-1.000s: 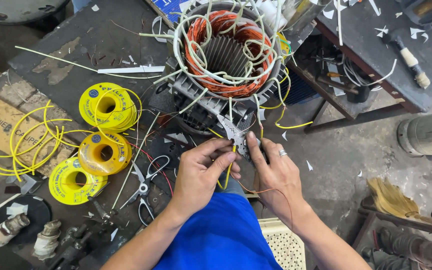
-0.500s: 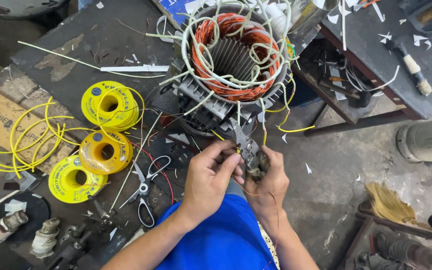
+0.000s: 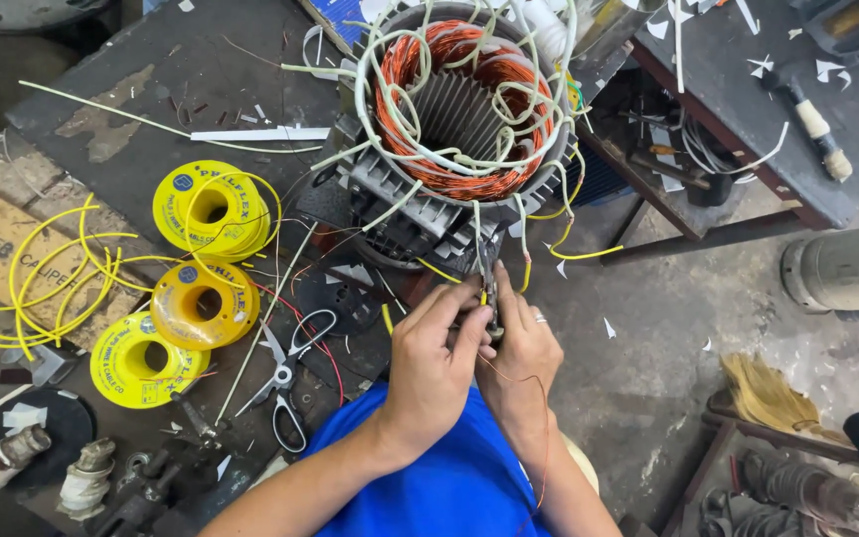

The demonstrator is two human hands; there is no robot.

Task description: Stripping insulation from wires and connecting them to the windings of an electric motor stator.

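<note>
Three yellow tape spools: one (image 3: 213, 208) at the top, one (image 3: 205, 302) in the middle, one (image 3: 146, 359) lowest; one pair of scissors (image 3: 288, 373) on the surface; one motor stator (image 3: 464, 109) wound with copper; two hands, left hand (image 3: 436, 363) and right hand (image 3: 521, 355); one straw brush (image 3: 770, 395) on the floor; one grey cylinder (image 3: 847, 271) at the right edge.

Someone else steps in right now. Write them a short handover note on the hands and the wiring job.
Left hand: fingers pinched on a yellow-sleeved wire beside the pliers.
Right hand: gripping small pliers, tips up at the wire leads under the motor stator.
Things: stator stands on the bench, copper windings in, pale sleeved leads looped over its top. Scissors and three yellow tape spools lie left of the hands.
Done: windings seated, many leads sleeved.
Left: several leads hang loose; whether this joint is finished cannot be seen.
</note>
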